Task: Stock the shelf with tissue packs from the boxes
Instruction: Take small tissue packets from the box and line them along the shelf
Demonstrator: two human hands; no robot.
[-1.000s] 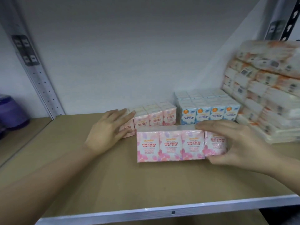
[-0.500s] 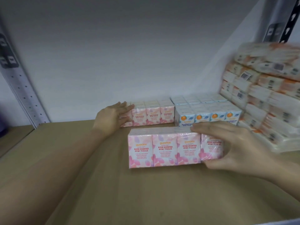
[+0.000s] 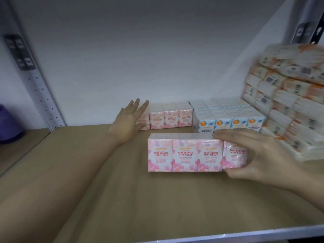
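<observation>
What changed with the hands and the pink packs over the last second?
The left hand slid back along the shelf with the rear pink pack, and its fingers have now lifted and spread. The right hand kept gripping the front pink pack; the blue packs stayed put.

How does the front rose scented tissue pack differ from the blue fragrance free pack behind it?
The front rose scented pack is pink; the fragrance free pack is blue and white. The right hand has the rose pack's right end in its grip; no hand touches the blue one. Both stand upright on the shelf, labels forward.
</observation>
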